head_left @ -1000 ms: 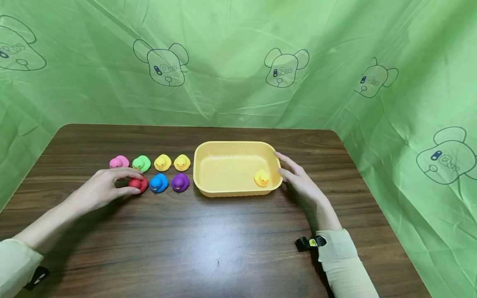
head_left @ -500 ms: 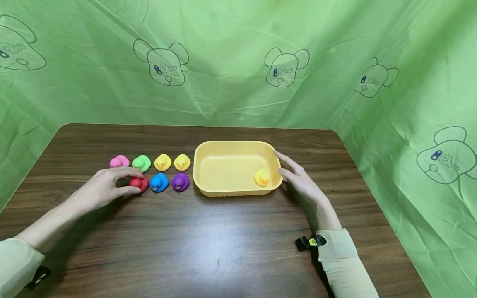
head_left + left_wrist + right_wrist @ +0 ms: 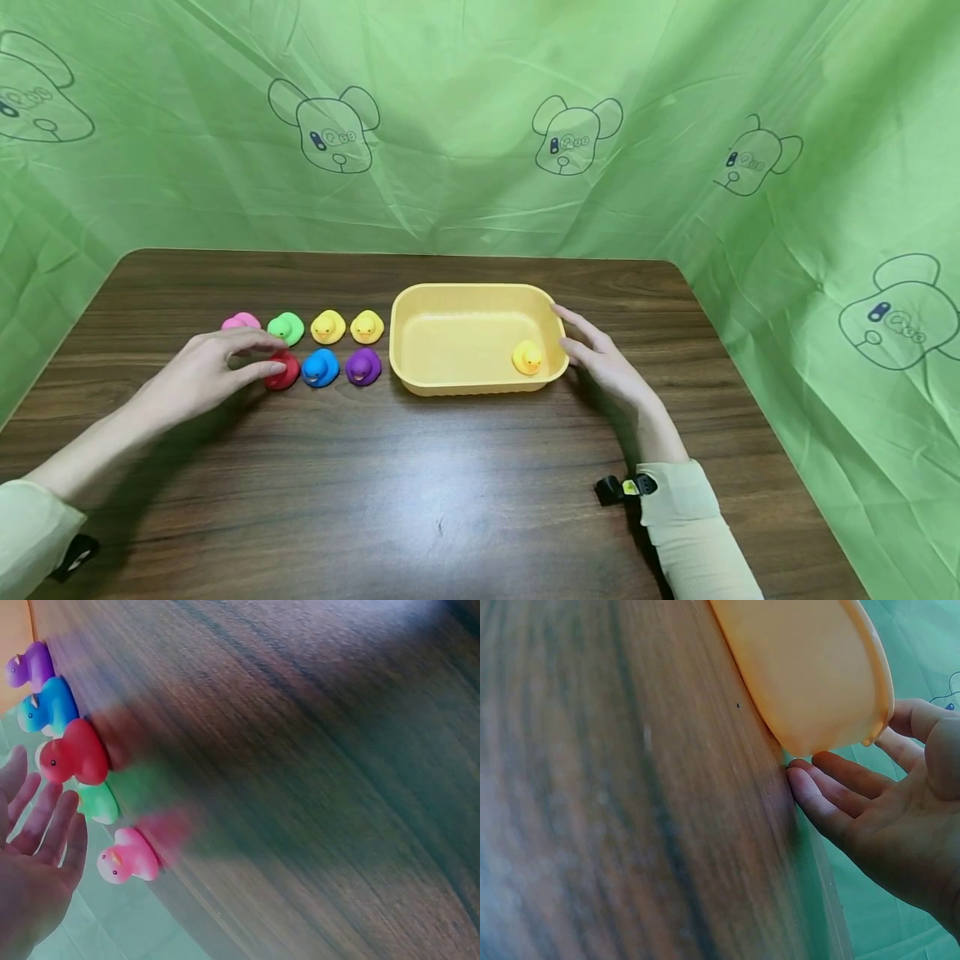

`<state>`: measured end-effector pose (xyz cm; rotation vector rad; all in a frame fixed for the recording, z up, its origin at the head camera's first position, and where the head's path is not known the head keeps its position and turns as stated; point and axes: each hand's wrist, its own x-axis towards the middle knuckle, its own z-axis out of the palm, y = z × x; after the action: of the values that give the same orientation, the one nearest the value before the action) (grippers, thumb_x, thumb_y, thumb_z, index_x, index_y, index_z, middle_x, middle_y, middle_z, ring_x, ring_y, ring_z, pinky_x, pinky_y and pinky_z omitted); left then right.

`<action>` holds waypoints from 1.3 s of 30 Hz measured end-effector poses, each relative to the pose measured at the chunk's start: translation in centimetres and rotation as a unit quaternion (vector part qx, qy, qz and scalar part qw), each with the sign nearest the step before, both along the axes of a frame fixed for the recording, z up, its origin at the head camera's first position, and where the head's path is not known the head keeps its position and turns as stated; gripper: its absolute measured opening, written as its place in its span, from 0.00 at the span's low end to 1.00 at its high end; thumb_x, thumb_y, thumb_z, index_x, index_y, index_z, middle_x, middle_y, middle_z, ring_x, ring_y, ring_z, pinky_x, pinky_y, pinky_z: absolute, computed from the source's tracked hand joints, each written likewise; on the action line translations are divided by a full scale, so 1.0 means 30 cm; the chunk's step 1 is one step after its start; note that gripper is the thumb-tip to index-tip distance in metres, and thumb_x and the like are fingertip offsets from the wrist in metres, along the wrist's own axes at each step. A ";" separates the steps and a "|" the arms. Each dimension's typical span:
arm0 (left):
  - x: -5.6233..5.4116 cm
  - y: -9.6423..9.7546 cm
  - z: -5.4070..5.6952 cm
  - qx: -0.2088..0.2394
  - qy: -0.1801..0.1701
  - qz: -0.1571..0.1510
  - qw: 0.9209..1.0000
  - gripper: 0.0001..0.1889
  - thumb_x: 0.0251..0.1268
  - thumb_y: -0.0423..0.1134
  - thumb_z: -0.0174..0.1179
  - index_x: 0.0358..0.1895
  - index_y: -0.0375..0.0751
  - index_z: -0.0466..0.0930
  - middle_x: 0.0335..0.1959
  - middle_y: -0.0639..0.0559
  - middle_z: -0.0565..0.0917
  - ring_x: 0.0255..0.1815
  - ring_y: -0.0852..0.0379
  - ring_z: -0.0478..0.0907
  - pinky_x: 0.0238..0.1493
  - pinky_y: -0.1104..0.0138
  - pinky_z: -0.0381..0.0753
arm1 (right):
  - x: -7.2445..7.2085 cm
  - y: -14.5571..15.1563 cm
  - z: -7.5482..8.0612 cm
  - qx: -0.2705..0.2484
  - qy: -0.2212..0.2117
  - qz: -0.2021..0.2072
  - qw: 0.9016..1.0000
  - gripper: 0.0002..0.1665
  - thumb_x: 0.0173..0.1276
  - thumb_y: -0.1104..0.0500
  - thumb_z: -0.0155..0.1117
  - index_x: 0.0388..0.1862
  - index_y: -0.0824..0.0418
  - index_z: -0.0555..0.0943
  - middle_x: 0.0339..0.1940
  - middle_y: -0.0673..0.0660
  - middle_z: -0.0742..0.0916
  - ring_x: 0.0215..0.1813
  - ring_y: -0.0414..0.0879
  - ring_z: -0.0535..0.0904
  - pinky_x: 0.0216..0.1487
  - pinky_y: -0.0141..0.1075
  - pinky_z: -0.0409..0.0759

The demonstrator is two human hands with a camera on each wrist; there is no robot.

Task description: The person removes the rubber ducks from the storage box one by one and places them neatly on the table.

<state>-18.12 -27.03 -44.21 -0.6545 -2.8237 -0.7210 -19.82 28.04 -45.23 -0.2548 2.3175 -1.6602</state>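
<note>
In the head view a red rubber duck (image 3: 283,372) sits at the left end of the front row of ducks. My left hand (image 3: 213,367) is right beside it, thumb and fingers spread around its left side. The left wrist view shows the relaxed fingers of that hand (image 3: 45,855) apart from the red duck (image 3: 79,754). At the right end of a yellow tub (image 3: 465,388), my right hand (image 3: 611,367) rests its fingers against the rim and outer wall. A yellow rubber duck (image 3: 527,358) stands inside the tub, near its front right corner.
Beside the red duck stand a blue duck (image 3: 320,368) and a purple duck (image 3: 363,367). Behind them are a pink duck (image 3: 242,320), partly hidden by my hand, a green duck (image 3: 286,329) and two yellow ducks (image 3: 327,327). Green cloth (image 3: 465,167) hangs behind the wooden table (image 3: 420,500).
My left hand has loosened from around the red duck and drawn back slightly to the left, leaving more of the duck visible. My right hand and the tub have stayed still.
</note>
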 end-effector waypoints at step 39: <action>-0.051 0.238 0.071 0.083 0.017 -0.072 0.994 0.19 0.70 0.39 0.67 0.62 0.48 0.82 0.55 0.53 0.87 0.53 0.54 0.83 0.51 0.65 0.79 | 0.000 0.001 0.000 0.005 0.002 0.003 1.000 0.34 0.83 0.56 0.52 0.83 0.42 0.60 0.85 0.49 0.62 0.75 0.51 0.70 0.59 0.23 0.77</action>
<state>-19.67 -19.89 -42.07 -0.8392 -2.6688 -0.9464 -19.83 28.08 -45.23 -0.2627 2.3242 -1.6458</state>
